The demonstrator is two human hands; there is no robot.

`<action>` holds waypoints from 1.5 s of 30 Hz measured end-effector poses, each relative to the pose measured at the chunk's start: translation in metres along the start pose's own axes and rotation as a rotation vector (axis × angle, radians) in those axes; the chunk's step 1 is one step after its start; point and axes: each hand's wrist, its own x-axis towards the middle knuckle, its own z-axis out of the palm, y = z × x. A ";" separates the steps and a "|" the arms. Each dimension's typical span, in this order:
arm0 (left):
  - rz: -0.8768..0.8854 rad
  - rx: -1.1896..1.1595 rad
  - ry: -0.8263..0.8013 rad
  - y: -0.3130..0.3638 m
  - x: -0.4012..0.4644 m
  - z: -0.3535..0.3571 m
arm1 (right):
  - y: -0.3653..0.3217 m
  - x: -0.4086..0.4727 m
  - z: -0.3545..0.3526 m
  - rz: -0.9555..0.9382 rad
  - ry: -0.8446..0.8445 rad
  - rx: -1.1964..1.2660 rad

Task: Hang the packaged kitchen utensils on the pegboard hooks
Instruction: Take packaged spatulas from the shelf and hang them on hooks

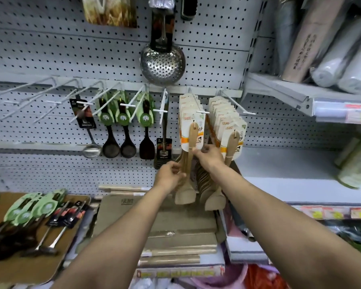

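At frame centre, both the left hand (169, 176) and right hand (208, 156) pinch hanging wooden spatulas (191, 155) — settling them; next, likely fetching more packs (29, 213) at lower left.

The right hand (209, 156) hides the lower handles of the wooden spatulas (191, 140), print on their cards is too small to read, and the skimmer's (162, 63) handle is cropped at the top edge.

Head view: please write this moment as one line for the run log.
stage: hanging wooden spatulas | left hand: holds spatula handles | right hand: pinches front handle | hook: loaded | pending: green-packaged utensils on board
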 end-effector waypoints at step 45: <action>-0.139 0.908 0.780 -0.307 -0.385 -0.794 | -0.410 -0.471 0.614 -1.424 -0.471 -0.575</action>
